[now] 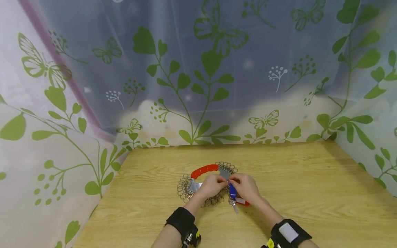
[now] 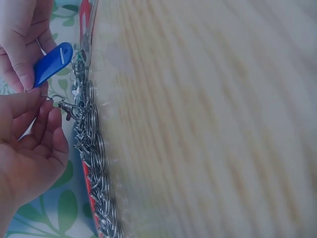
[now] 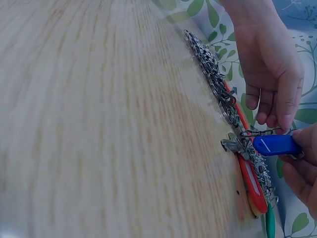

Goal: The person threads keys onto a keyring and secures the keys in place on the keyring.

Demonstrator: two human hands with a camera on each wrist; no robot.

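Note:
A large key holder has a red handle (image 1: pixel 204 169) and a metal plate (image 1: pixel 195 186) fringed with clasps and rings. At its right side, my left hand (image 1: pixel 212 186) pinches a thin metal ring (image 2: pixel 45 95) between thumb and forefinger; a small clasp (image 2: pixel 69 110) links this ring to the holder. My right hand (image 1: pixel 246 187) pinches the blue key tag (image 3: pixel 277 145) by its ring end, fingertips right against those of the left. Below the blue tag, keys (image 1: pixel 234 205) lie by a red key tag (image 1: pixel 242 201). The fingertips partly hide the ring.
The holder lies on a wood-grain table (image 1: pixel 139 206). A green tag (image 3: pixel 270 223) shows beside the red one in the right wrist view. Behind and beside the table hangs a leaf-and-butterfly patterned cloth (image 1: pixel 186 103). Both wrists wear black straps (image 1: pixel 181 220).

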